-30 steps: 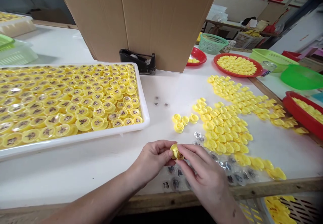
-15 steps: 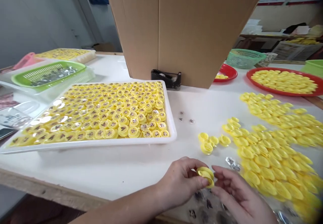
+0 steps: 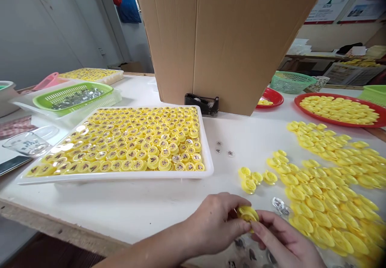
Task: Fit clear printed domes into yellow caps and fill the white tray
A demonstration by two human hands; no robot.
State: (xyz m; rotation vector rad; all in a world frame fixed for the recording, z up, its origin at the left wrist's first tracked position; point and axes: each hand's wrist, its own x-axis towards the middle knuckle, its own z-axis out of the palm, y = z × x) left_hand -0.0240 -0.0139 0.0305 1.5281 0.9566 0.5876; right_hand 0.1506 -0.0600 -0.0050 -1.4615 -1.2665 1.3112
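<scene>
We see the white table [image 3: 120,207] running across most of the frame, its worn front edge at lower left. A tall brown cardboard panel [image 3: 229,38] stands on it at upper centre. Left of centre lies the white tray [image 3: 208,167], packed with yellow pieces that bear small dark pictures. Down the right side we find a wide spread [image 3: 319,215] of plain yellow pieces, bunched and overlapping. Above it, near the right edge, sits a red plate [image 3: 297,104] full of more, and at left, above the tray, a light green basket [image 3: 107,91] holds shiny bits. At lower centre is the left hand [image 3: 215,223], with the right hand [image 3: 285,240] just beside it towards lower right. The black tape dispenser [image 3: 202,105] stands at the foot of the panel.

The held yellow piece [image 3: 247,212] is between the hands at lower centre: the left fingers pinch it, thumb in front, while the right thumb and fingers, drawn close together, touch its right edge; whether they grip it we cannot tell. Clear printed discs [image 3: 252,254] lie beneath the hands.
</scene>
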